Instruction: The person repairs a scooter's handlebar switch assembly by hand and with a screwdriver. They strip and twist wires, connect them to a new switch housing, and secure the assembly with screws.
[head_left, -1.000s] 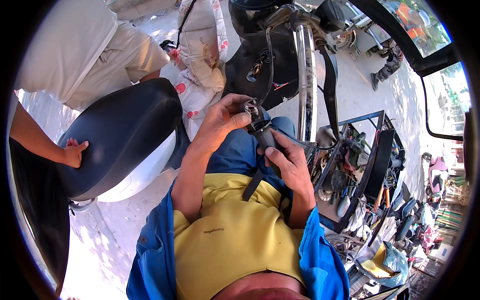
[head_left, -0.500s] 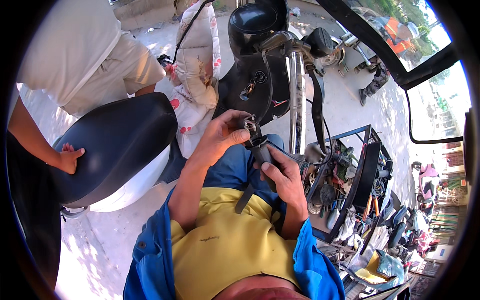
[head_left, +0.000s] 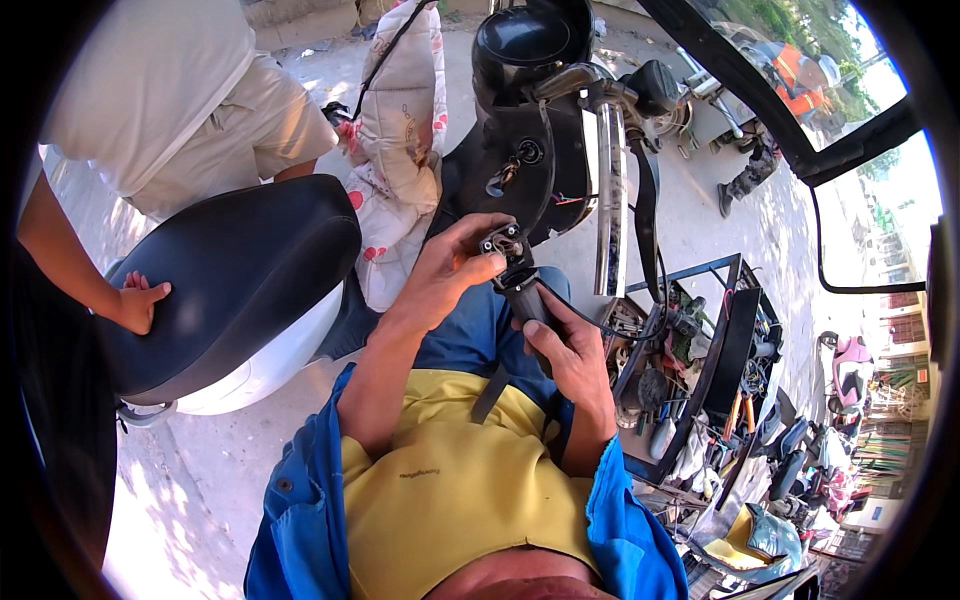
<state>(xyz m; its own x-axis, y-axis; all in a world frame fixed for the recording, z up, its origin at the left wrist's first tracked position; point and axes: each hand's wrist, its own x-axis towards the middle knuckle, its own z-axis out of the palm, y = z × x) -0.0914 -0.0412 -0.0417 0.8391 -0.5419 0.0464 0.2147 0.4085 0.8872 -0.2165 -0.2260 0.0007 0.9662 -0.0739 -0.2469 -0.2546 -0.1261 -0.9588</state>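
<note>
I have a black twist-grip assembly in both hands, above my jeans. My left hand pinches its upper housing, where small wires and fittings show. My right hand is closed round the lower tubular grip, and a thin black cable runs off to the right. Just beyond stand the scooter's chrome handlebar tube and black front panel, with a hanging key bunch and loose coloured wires. A padded quilted cover lies beside the panel.
At left, a person in beige rests a hand on a black seat. A metal tool cart full of tools and parts stands at right, with scooters and clutter beyond. Another worker is behind the windscreen frame.
The housing has turned slightly, showing more of its open top face, with both hands still on the assembly. The surrounding view has shifted a little as the camera moved.
</note>
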